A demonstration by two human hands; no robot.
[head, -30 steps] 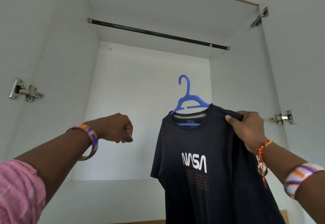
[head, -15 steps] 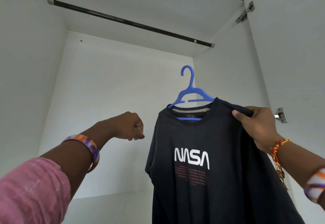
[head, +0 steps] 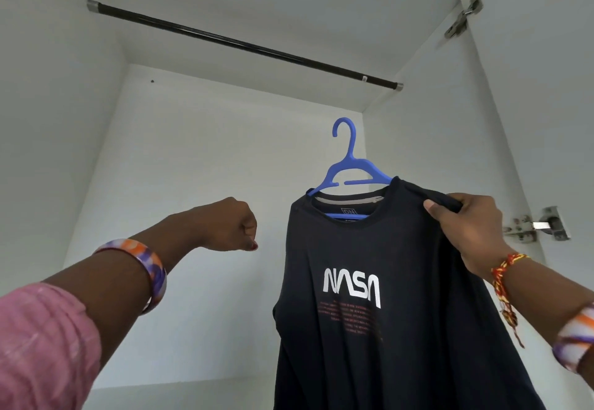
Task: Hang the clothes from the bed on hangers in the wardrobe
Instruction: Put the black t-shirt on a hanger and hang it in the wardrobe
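right hand pinches the shoulder of a dark t-shirt lettered "nasa", fingers curled over the cloth. the t-shirt sits on a blue hanger, held up inside the white wardrobe, below the black rail; the hook is clear of the rail, not on it. left hand is raised beside the t-shirt, apart from it, fingers curled into a fist and holding nothing. metal hinge on the right wall.
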